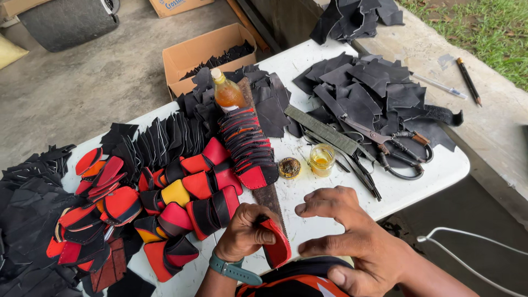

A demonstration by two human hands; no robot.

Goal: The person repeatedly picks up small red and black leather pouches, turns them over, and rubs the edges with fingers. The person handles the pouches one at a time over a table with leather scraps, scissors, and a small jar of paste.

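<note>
The left hand (242, 234) is closed around a red and black leather piece (276, 246), with the fingers curled over its upper edge, near the front edge of the white table (440, 168). The right hand (352, 242) holds nothing; its fingers are bent and slightly apart, and the fingertips rest on the table just beside the piece. A saw blade (269, 197) lies on the table behind the left hand. Further back stands a plastic bottle (227, 91) with amber liquid and a pale cap, and to the right of the blade are a small glass jar (321, 159) with yellow liquid and its round lid (289, 167), close together. A brown open cardboard box (204, 52) stands on the floor behind the table, with black pieces inside. Another cardboard box (176, 6) with blue print shows at the top edge.
</note>
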